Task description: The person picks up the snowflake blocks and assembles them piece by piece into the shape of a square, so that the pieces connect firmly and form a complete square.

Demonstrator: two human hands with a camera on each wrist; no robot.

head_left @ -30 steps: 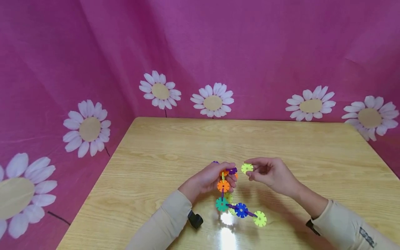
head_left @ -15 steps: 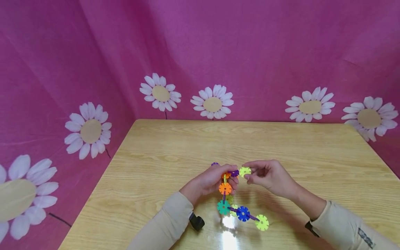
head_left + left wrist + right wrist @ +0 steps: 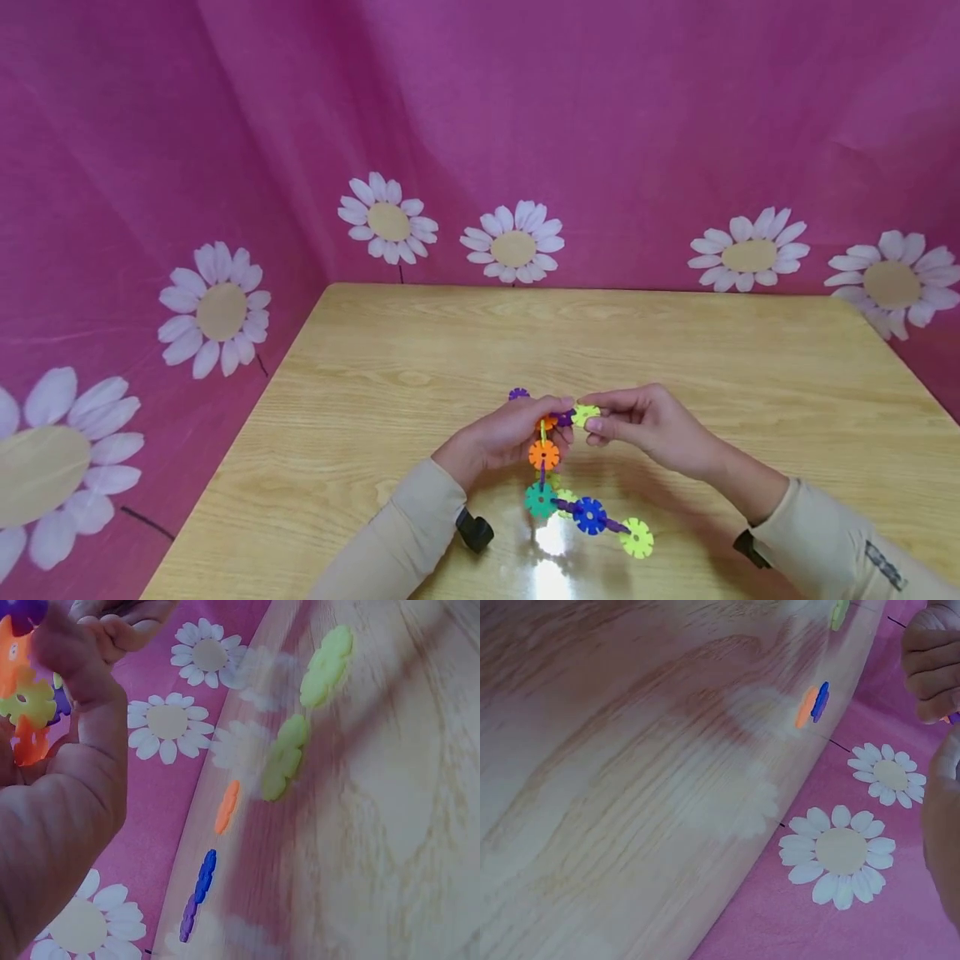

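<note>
Notched plastic discs joined edge to edge form a chain, with an orange disc (image 3: 543, 455), a green disc (image 3: 540, 500), a blue disc (image 3: 589, 516) and a yellow-green end disc (image 3: 637, 538). The left hand (image 3: 495, 437) grips its upper part, where a purple disc (image 3: 564, 418) sticks out by the thumb. Between thumb and fingers, the right hand (image 3: 660, 429) pinches another yellow-green disc (image 3: 586, 415). That disc meets or overlaps the purple one; whether their slots are engaged cannot be told. The left fingers hide part of the chain.
Loose discs lie on the wooden table (image 3: 420, 333), among them a yellow-green disc (image 3: 326, 666), an orange disc (image 3: 227, 806) and a blue disc (image 3: 205, 875). A pink cloth (image 3: 600, 125) with printed daisies stands behind the table and along its left side.
The right hand has moved slightly left with its yellow-green disc, closing the gap to the purple disc. The hanging chain has shifted a little right and down.
</note>
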